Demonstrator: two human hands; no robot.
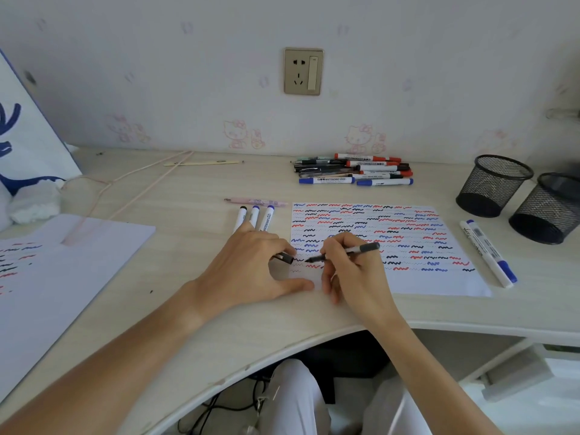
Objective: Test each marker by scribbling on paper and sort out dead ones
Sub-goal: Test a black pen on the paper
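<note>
A pale wall [188,73] papered with faint pink cartoon cats fills the top of the frame, with a gold socket plate [303,71] at upper centre. Below it a light wood-grain desk [175,196] spans the middle, its curved front edge dipping at lower centre over white-trousered knees [292,394]. A white and blue bag [28,130] leans at the far left, and a large white sheet [62,271] with a few coloured marks lies at left centre. The test paper [408,246], right of centre, is covered in rows of red, blue and black squiggles. Two black mesh cups [496,183] stand empty at the right edge. A pile of markers [354,171] sits at the back of the desk above the paper; three capped markers [255,216] and a pink pen [255,202] lie just left of the paper, and one blue-capped marker [486,251] lies just right of it. The left hand [251,265] rests at the paper's lower left corner, pinching what looks like a black cap [284,257], thumb flat on the sheet. The right hand [348,268] grips a thin dark pen [342,252], tip down on the paper beside a black squiggle
</note>
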